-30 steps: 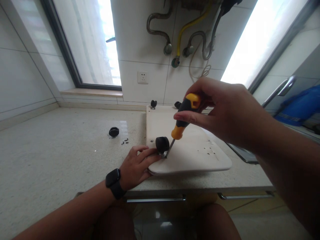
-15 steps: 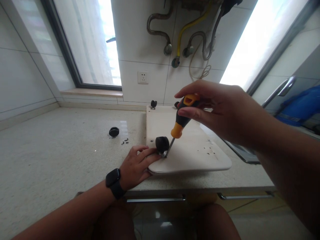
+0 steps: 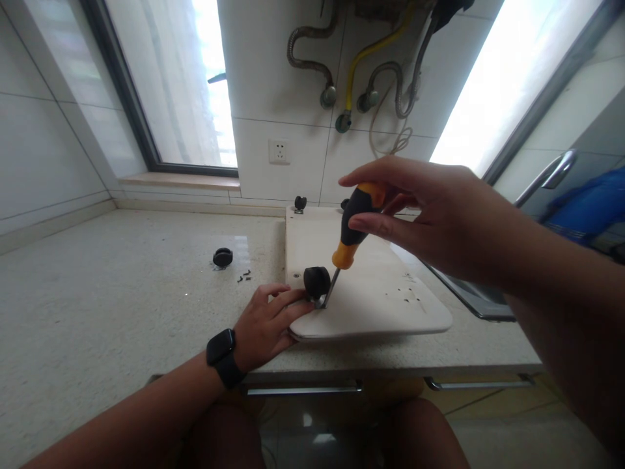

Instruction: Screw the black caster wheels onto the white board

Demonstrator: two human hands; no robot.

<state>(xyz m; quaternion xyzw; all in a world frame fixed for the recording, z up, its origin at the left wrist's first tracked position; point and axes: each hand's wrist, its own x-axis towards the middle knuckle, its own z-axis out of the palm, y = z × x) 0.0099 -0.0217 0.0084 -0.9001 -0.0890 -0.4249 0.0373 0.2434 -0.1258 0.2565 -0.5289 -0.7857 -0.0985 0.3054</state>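
Note:
My right hand (image 3: 415,202) is closed round the black and yellow handle of a screwdriver (image 3: 352,225). The tool slants down, its tip at the base of a black caster wheel (image 3: 317,282) on the near left corner of a white board (image 3: 361,312). My left hand (image 3: 269,320) grips that corner from the left, fingers on top against the caster's plate and thumb by the edge. Whatever screw sits under the tip is too small to make out. Several holes show at the board's near right corner.
On the counter (image 3: 146,286) to the left lie a loose caster (image 3: 222,257) and several small screws (image 3: 244,276). Another caster (image 3: 300,203) stands on the board's far left corner; one more is partly hidden behind the screwdriver. A sink (image 3: 473,293) borders the right side.
My right hand has turned the screwdriver handle slightly, and the handle leans a little further left. The left hand, board and casters have stayed in place.

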